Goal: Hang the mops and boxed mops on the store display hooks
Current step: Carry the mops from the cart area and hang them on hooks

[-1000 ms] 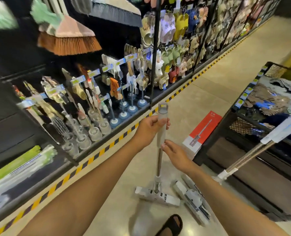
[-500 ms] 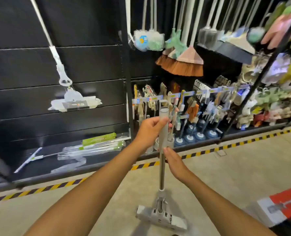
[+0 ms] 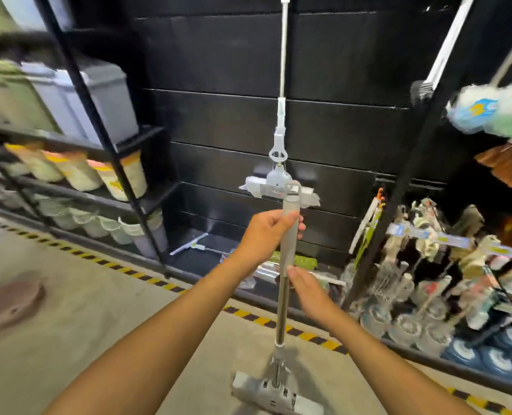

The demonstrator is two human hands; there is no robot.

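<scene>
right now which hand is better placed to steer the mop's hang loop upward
Left, probably: the left hand grips the mop handle just below the hang loop, so it can steer that end. The right hand holds it lower down.

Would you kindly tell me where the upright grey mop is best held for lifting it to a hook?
Grip the mop on its thick grey sleeve under the loop, coming from the near side as the left hand does, with the right hand on the thin pole below. It stands upright, head down, and the loop should stay free for a hook.
</scene>
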